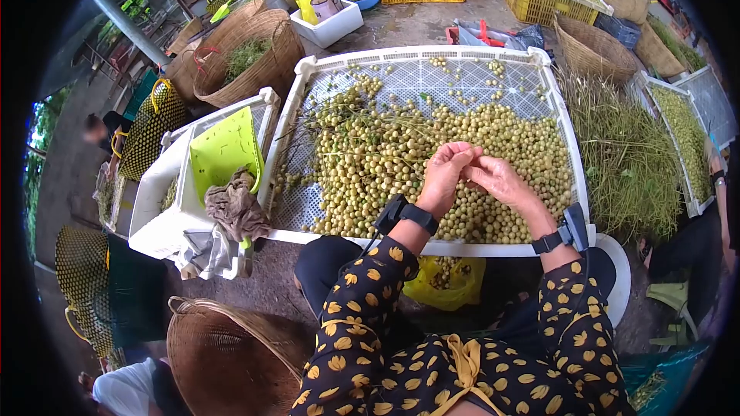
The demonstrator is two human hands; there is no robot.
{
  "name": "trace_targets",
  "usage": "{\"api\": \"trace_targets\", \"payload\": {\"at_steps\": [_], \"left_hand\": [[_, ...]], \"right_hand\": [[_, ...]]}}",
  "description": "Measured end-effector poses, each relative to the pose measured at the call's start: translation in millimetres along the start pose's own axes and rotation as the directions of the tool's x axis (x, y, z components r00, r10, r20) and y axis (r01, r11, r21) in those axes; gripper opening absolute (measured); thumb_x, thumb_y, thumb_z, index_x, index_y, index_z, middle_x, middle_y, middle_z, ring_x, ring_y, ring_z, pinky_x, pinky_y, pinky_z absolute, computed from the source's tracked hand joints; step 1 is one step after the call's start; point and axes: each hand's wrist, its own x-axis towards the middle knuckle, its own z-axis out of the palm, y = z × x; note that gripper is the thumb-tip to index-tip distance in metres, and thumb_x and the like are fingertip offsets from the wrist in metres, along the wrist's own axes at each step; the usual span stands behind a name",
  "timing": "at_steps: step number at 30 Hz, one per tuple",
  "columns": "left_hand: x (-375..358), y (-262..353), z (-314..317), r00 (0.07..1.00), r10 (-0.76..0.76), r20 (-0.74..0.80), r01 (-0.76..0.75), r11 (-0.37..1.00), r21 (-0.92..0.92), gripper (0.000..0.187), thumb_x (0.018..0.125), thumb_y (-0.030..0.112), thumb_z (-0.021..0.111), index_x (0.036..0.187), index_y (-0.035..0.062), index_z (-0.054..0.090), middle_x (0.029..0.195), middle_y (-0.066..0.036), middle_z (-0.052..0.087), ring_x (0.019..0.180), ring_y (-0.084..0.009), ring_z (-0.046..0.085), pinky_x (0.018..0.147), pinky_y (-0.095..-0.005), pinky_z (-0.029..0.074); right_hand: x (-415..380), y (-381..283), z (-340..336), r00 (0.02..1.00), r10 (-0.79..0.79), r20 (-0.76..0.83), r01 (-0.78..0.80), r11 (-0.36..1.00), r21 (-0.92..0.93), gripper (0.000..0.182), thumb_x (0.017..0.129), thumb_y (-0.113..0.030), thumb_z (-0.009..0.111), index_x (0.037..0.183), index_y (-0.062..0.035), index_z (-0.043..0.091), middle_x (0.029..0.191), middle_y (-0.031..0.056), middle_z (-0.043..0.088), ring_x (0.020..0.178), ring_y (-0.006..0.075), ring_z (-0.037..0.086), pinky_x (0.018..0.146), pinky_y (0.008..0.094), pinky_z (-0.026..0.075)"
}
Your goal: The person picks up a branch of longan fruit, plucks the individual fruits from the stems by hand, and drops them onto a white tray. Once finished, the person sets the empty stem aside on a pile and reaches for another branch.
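Tray: white perforated tray (308, 77), the reference landmark, resting in front of the person's knees
Stem pile: green stalks (624, 162) heaped just beside the tray's right edge
Basket: woven basket (266, 38) of greens beyond the tray's left corner
Fruit: small yellow-green fruits (370, 162) spread over the tray's near and middle area, some on thin stems
Cloth: brown rag (235, 208) just left of the tray
Left hand (445, 177): above the fruit, fingers pinched closed, fingertips meeting the right hand; item gripped cannot be told
Right hand (501, 181): same position, fingers curled closed
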Motion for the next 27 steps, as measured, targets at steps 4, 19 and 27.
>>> {"api": "trace_targets", "payload": {"at_steps": [4,19,27], "left_hand": [[-3.8,4.1,3.7,1.000,-0.004,-0.012,0.004,1.000,-0.003,0.012,0.087,0.013,0.061,0.094,0.0038,0.059,0.085,-0.004,0.063,0.072,-0.0097,0.057,0.060,-0.0235,0.046],[1.6,2.9,-9.9,0.980,0.158,-0.121,-0.125,0.962,0.242,0.012,0.088,0.020,0.061,0.086,0.0079,0.061,0.081,-0.001,0.063,0.074,-0.0066,0.056,0.069,-0.0206,0.042],[-5.2,3.4,3.4,0.975,0.185,-0.126,-0.168,0.977,0.132,0.013,0.090,0.018,0.058,0.081,0.0077,0.057,0.081,-0.004,0.065,0.077,-0.0096,0.060,0.070,-0.0226,0.045]], "right_hand": [[-1.1,-3.3,9.5,0.997,0.050,-0.062,-0.034,0.972,0.231,0.028,0.092,-0.030,0.056,0.096,-0.0030,0.061,0.078,-0.0001,0.059,0.067,0.0072,0.054,0.063,0.0230,0.046],[-6.1,-8.9,-10.3,0.995,0.096,-0.041,-0.073,0.922,0.381,0.026,0.095,-0.016,0.049,0.115,-0.0006,0.052,0.080,0.0024,0.058,0.062,0.0061,0.052,0.056,0.0207,0.045],[-3.6,-4.4,-11.8,0.971,0.029,-0.236,0.118,0.804,0.583,0.018,0.096,-0.015,0.043,0.109,-0.0038,0.051,0.077,0.0033,0.058,0.058,0.0088,0.051,0.052,0.0219,0.043]]}}
